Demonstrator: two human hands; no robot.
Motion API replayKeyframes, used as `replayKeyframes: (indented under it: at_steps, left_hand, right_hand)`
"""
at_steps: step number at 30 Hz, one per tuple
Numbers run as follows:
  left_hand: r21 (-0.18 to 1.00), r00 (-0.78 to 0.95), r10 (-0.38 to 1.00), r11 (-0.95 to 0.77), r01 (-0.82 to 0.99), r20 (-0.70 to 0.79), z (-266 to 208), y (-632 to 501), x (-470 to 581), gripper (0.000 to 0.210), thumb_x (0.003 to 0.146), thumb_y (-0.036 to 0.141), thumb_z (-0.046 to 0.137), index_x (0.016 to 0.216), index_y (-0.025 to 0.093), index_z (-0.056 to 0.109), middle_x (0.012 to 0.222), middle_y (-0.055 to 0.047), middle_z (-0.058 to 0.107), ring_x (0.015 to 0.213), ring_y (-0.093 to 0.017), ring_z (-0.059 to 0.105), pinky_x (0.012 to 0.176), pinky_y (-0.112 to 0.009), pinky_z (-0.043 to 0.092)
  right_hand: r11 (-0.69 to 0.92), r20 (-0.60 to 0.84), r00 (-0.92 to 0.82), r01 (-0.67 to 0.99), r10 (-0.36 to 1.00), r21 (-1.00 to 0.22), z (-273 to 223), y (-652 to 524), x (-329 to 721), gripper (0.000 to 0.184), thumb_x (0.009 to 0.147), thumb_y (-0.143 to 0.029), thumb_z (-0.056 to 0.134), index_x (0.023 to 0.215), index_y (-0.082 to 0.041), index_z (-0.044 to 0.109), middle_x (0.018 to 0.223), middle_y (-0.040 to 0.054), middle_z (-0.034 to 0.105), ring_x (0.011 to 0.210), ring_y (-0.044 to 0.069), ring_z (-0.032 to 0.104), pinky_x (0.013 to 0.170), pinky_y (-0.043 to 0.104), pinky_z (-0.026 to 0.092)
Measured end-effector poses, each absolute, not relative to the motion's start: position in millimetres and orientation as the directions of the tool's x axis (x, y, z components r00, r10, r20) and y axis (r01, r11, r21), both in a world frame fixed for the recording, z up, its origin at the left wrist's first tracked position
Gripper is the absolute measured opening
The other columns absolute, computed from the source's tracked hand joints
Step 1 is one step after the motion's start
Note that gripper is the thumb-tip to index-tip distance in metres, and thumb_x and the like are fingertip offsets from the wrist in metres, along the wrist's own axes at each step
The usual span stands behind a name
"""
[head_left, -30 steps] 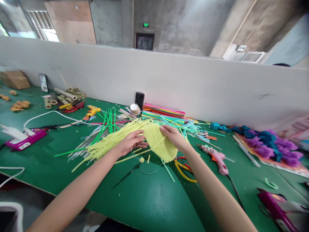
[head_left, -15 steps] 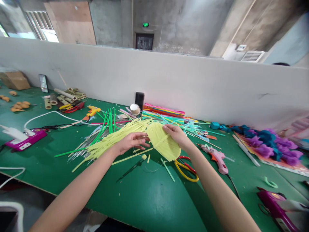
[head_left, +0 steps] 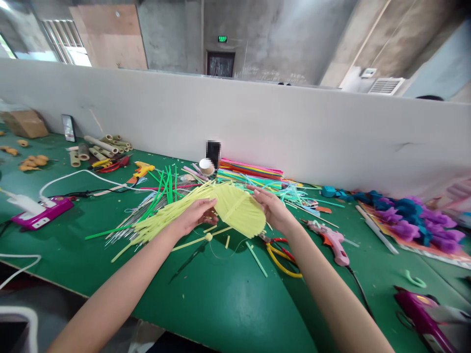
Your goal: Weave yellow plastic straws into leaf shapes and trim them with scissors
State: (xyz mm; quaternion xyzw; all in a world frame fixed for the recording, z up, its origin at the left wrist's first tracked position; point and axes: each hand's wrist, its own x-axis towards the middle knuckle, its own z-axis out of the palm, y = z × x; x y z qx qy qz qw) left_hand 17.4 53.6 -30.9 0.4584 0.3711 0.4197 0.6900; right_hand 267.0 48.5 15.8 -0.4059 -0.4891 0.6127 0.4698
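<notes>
A pale yellow leaf shape made of pipe cleaners (head_left: pixel 241 212), with a rib along its middle, is held above the table. My left hand (head_left: pixel 196 215) pinches its left end between thumb and fingers. At the leaf's right edge is my right hand (head_left: pixel 270 208), its fingers stretched out and apart; whether they touch the edge I cannot tell. Below the leaf lie a small yellow ball (head_left: pixel 208 237) on a thin thread and a short yellow piece (head_left: pixel 227 241). A bundle of yellow pipe cleaners (head_left: pixel 162 215) lies beside my left hand.
Red and yellow-handled scissors (head_left: pixel 281 260) and a pink glue gun (head_left: pixel 333 242) lie to the right. Purple power strips (head_left: pixel 46 213) stand at both sides. Green pipe cleaners (head_left: pixel 167 186), bamboo pieces (head_left: pixel 105 144) and purple and teal fluffy pieces (head_left: pixel 408 218) are farther out.
The leaf has turned and shifted left. My left hand has closed on its left end, while my right hand has let go of its upper edge and its fingers have spread.
</notes>
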Motion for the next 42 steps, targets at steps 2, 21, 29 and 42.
replayKeyframes:
  at_steps: [2, 21, 29, 42]
  left_hand:
    - [0.907, 0.308, 0.938, 0.262, -0.331, -0.158, -32, 55, 19, 0.025, 0.082, 0.039, 0.066, 0.085, 0.014, 0.065, 0.072, -0.005, 0.068, 0.059, -0.015, 0.067, 0.055, -0.024, 0.057]
    - [0.928, 0.262, 0.965, 0.103, -0.359, -0.005, -37, 46, 31, 0.050, 0.076, 0.030, 0.075, 0.119, 0.021, 0.049, 0.120, -0.012, 0.063, 0.099, -0.023, 0.068, 0.073, -0.027, 0.057]
    - [0.835, 0.511, 0.860, 0.273, -0.478, 0.011, -18, 23, 36, 0.099, 0.079, 0.019, 0.072, 0.146, 0.033, 0.001, 0.133, -0.016, 0.056, 0.109, -0.025, 0.064, 0.094, -0.039, 0.049]
    - [0.881, 0.317, 0.941, 0.046, -0.471, 0.121, -22, 16, 54, 0.078, 0.080, 0.028, 0.071, 0.144, 0.028, 0.026, 0.130, -0.014, 0.059, 0.108, -0.024, 0.064, 0.088, -0.033, 0.050]
  right_hand:
    - [-0.079, -0.025, -0.201, -0.265, 0.979, -0.961, 14, 47, 266, 0.041, 0.083, -0.037, 0.063, 0.121, -0.024, 0.059, 0.108, 0.0052, 0.070, 0.095, 0.018, 0.068, 0.079, 0.026, 0.055]
    - [-0.200, -0.178, -0.118, -0.206, 0.977, -0.958, -22, -5, 234, 0.022, 0.093, -0.028, 0.049, 0.107, -0.015, 0.059, 0.091, 0.0105, 0.073, 0.079, 0.017, 0.072, 0.073, 0.027, 0.058]
    - [-0.037, -0.046, 0.048, -0.171, 0.998, -0.985, -23, -6, 234, 0.029, 0.087, -0.037, 0.057, 0.110, -0.018, 0.056, 0.083, 0.0049, 0.074, 0.065, 0.015, 0.071, 0.061, 0.024, 0.057]
    - [0.148, 0.117, 0.161, -0.193, 0.980, -0.970, -19, -21, 215, 0.044, 0.083, -0.048, 0.060, 0.114, -0.021, 0.045, 0.094, 0.0062, 0.073, 0.059, 0.015, 0.069, 0.052, 0.026, 0.054]
